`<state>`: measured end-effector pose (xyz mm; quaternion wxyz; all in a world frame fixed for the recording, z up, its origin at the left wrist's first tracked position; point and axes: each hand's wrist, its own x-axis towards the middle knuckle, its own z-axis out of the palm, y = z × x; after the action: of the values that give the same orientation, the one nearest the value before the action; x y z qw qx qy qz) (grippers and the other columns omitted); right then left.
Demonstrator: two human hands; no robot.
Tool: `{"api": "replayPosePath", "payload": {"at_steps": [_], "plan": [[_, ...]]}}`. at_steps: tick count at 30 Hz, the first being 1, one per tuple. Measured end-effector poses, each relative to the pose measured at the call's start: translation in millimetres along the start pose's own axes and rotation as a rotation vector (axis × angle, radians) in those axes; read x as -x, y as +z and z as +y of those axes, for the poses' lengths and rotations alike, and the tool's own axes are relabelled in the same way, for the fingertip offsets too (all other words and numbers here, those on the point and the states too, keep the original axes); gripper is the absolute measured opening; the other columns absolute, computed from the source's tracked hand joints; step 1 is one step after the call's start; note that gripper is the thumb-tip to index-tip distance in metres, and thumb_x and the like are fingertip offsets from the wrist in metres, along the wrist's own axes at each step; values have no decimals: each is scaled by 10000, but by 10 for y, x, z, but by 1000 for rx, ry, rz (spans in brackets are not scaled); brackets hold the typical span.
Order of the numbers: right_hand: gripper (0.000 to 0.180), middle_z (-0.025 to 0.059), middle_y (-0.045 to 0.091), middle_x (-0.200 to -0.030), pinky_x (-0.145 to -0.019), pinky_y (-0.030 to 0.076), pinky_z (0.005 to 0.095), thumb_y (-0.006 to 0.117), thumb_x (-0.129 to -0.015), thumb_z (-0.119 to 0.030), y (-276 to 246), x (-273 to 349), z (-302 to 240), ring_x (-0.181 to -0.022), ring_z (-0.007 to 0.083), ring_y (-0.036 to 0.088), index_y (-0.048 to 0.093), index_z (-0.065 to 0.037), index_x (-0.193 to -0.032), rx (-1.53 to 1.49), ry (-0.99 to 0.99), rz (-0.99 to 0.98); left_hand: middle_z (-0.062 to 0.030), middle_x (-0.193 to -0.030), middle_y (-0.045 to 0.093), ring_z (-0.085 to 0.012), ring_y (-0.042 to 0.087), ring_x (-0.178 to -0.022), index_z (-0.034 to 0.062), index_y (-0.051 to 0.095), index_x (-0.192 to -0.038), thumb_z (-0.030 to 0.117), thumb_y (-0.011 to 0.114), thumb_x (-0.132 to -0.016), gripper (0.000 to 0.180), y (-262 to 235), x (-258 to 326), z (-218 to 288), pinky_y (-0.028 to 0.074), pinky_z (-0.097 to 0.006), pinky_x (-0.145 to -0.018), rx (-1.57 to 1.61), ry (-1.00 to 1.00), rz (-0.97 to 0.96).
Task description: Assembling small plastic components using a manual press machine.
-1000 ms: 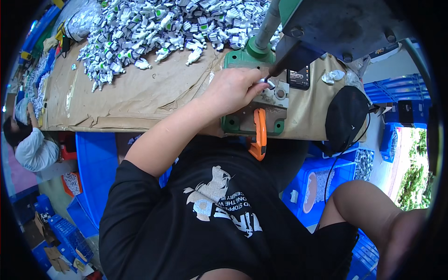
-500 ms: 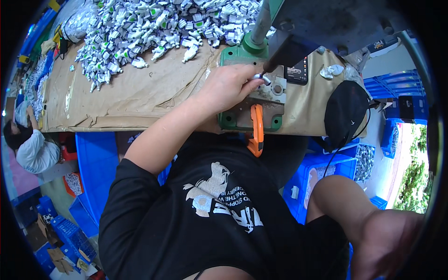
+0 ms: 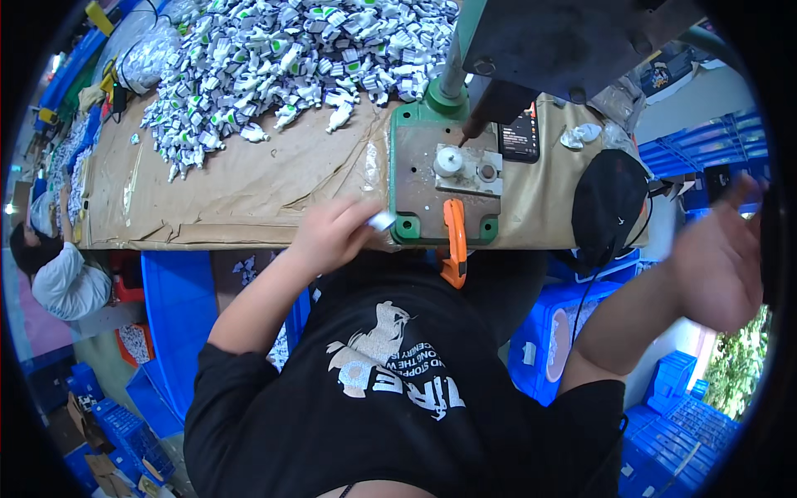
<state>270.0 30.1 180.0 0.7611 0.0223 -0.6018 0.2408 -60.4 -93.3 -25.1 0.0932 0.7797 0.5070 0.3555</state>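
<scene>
Green press base [image 3: 407, 166]; orange clamp [image 3: 454, 249]; blue crates [image 3: 178, 315].

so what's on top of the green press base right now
A grey metal plate with a small white part and an empty hole. The base's back is hidden by the press head.

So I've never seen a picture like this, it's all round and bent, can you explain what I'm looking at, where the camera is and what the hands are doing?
The camera sits on a person's head and looks down, so you see their own black shirt at the bottom and both arms reaching out. The wide lens bends straight edges, which makes the picture look round.

In front is a table covered in brown paper. A big heap of small white and green parts lies at its far side. A press machine stands on a green base plate, with a small white part sitting on its metal fixture. An orange clamp grips the plate's near edge.

The left hand holds a small pale piece at the table's edge. The right hand is lifted, open and empty, out to the side above blue crates.
</scene>
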Motion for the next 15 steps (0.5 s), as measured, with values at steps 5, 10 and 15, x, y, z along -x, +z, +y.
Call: {"api": "replayPosePath", "payload": {"at_steps": [5, 10, 15], "plan": [[219, 84, 642, -992, -844, 482, 286, 485, -972, -142, -668, 1261, 698, -913, 169, 605, 618, 5, -1064, 660, 647, 38, -104, -719, 577, -291, 588, -613, 31, 643, -940, 64, 660, -778, 166, -192, 1691, -263, 474, -357, -564, -138, -553, 289], [172, 29, 629, -871, -762, 463, 232, 533, -962, -124, -1034, 2066, 948, -803, 98, 573, 632, 17, -951, 787, 841, -4, -119, -767, 591, -286, 589, -634, 37, 640, -878, 89, 663, -806, 92, -390, 2239, -370, 481, -357, -582, -287, -518, 29], [169, 6, 584, -771, -657, 417, 211, 539, -949, -115, -1165, 2250, 887, -717, 67, 514, 612, 14, -868, 841, 868, -95, -119, -784, 585, -292, 605, -705, 43, 622, -838, 108, 645, -842, 69, -495, 956, -279, 482, -370, -620, -194, -441, 172]]}}
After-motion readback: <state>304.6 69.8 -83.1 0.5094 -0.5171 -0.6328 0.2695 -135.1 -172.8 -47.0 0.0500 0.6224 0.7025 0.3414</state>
